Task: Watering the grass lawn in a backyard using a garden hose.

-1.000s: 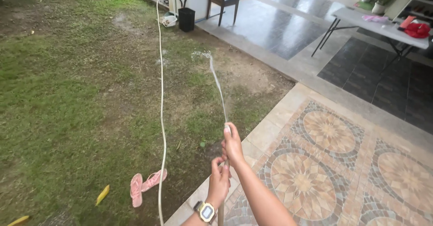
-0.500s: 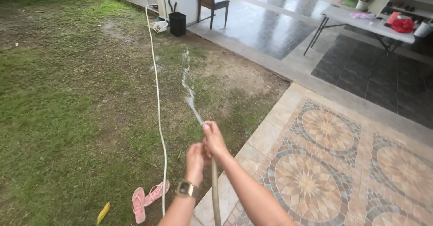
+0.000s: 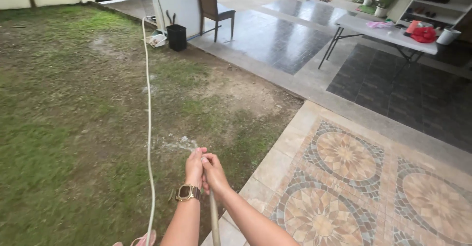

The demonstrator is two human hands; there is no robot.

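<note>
Two hands on one hose end here: the left hand (image 3: 194,163) and right hand (image 3: 212,171) are both clenched around the hose (image 3: 149,128) nozzle end, low over the grass (image 3: 59,128) at the edge of the patterned tiles (image 3: 344,177). A little spray (image 3: 178,143) comes out to the left. The rest of the hose trails off toward the black bin (image 3: 177,37). Water drifting onto the tiles could make them slick, and that loose loop looks like a trip hazard.

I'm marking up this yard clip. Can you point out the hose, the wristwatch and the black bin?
hose (image 3: 149,128): head view, on its pale length lying across the grass.
wristwatch (image 3: 187,192): head view, on its dark face.
black bin (image 3: 177,37): head view, on its front wall.
</note>
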